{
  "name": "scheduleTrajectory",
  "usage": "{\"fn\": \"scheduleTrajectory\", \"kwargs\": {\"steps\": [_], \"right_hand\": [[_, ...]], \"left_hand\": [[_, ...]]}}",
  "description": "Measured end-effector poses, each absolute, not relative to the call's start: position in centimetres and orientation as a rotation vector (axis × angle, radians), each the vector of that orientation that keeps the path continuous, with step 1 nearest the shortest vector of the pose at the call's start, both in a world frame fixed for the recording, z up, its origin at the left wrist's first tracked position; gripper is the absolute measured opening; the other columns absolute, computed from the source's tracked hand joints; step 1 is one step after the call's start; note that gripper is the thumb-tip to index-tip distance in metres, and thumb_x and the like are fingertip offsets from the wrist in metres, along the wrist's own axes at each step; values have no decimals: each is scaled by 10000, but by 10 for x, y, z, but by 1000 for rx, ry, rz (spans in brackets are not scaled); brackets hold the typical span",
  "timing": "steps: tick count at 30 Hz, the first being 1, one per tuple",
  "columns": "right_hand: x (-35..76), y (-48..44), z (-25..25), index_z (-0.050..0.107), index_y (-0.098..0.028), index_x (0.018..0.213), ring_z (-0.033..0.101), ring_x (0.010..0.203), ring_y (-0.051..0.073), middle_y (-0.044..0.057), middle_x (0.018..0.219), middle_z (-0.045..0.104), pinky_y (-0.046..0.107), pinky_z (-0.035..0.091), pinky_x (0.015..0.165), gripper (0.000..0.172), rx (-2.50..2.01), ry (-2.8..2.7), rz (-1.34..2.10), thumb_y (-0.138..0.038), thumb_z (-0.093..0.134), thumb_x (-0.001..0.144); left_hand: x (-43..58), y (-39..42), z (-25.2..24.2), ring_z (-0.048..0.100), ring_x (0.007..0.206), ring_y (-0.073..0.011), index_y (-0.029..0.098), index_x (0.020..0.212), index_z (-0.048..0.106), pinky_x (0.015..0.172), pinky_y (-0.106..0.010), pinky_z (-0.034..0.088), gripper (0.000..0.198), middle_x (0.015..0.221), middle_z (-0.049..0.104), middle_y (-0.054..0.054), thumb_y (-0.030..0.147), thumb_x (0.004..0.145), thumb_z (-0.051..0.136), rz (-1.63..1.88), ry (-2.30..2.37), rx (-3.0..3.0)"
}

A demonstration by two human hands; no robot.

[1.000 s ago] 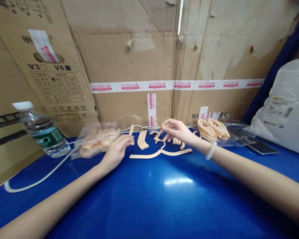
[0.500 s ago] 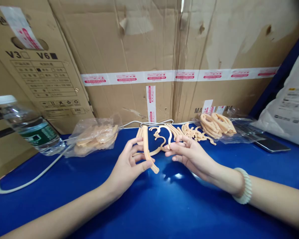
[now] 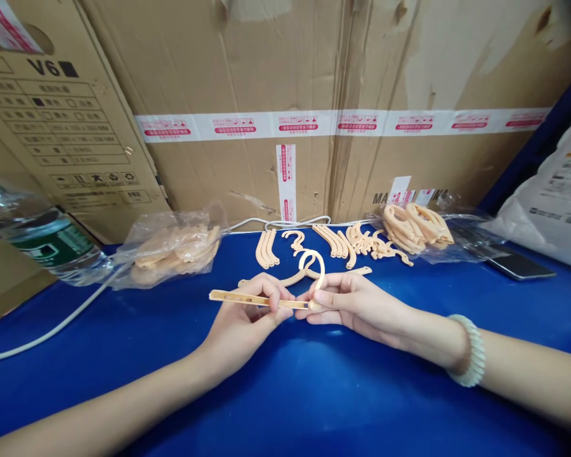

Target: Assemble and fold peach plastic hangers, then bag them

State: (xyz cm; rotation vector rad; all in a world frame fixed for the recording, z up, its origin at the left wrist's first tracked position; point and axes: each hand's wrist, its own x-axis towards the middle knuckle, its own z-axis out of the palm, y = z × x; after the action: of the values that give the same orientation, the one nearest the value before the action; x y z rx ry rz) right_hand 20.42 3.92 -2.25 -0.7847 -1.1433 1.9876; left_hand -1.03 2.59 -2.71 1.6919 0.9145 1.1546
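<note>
My left hand pinches a beige plastic hanger arm, held level with its slotted, hollow side facing me. Between the fingers of my right hand is a curved beige hanger hook. The hook's lower end meets the inner end of the arm; my fingertips partly hide the joint. Just behind my hands lies a hanger with its arms spread and its own hook, partly covered. Loose hanger arms lie in a left group and a right group, beside a pile of hooks.
Clear bags of beige parts lie at left and right. A water bottle, a white cable, a phone and a white package flank the blue tabletop. Cardboard boxes wall the back.
The hanger arm has turned from nearly upright to level in my left hand. Both hands have come together, bringing the hook's end to the arm's end. The view has shifted slightly.
</note>
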Motion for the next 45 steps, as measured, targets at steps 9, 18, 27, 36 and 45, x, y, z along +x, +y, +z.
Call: {"fn": "scheduleTrajectory", "kwargs": {"steps": [9, 18, 27, 36, 45], "right_hand": [[200, 36, -25, 670, -131, 784, 735, 763, 128, 40, 793, 744, 220, 585, 758, 281, -807, -1201, 1886, -318, 867, 713], [194, 32, -33, 645, -160, 752, 715, 654, 133, 23, 688, 716, 233, 579, 643, 328, -846, -1348, 1653, -416, 845, 714], [194, 30, -31, 657, -169, 739, 697, 639, 142, 32, 683, 724, 266, 576, 640, 293, -853, -1424, 1606, -415, 816, 740], [191, 25, -30, 678, -172, 676, 490, 427, 63, -38, 555, 596, 192, 399, 411, 273, -911, -1445, 1593, -389, 841, 699], [214, 54, -14, 742, -178, 901, 619, 567, 122, 40, 759, 715, 249, 544, 524, 293, -914, -1601, 1306, -456, 731, 809]], "left_hand": [[-9, 19, -24, 652, 822, -175, 204, 658, 531, 690, -281, 544, 224, 825, 615, -14, 174, 837, 663, 1148, 865, 1807], [-8, 18, -24, 644, 802, -170, 211, 647, 524, 703, -284, 534, 231, 791, 621, -4, 182, 841, 647, 1114, 901, 1890], [-5, 18, -24, 613, 673, -144, 213, 751, 575, 586, -245, 518, 158, 749, 577, 23, 280, 762, 718, 1095, 1021, 1690], [-3, 16, -23, 694, 829, -185, 218, 980, 578, 750, -303, 578, 265, 871, 669, -6, 254, 752, 708, 1013, 958, 1529], [-3, 18, -26, 670, 681, -152, 198, 808, 580, 651, -259, 518, 232, 736, 694, 14, 259, 711, 782, 904, 995, 1358]]}}
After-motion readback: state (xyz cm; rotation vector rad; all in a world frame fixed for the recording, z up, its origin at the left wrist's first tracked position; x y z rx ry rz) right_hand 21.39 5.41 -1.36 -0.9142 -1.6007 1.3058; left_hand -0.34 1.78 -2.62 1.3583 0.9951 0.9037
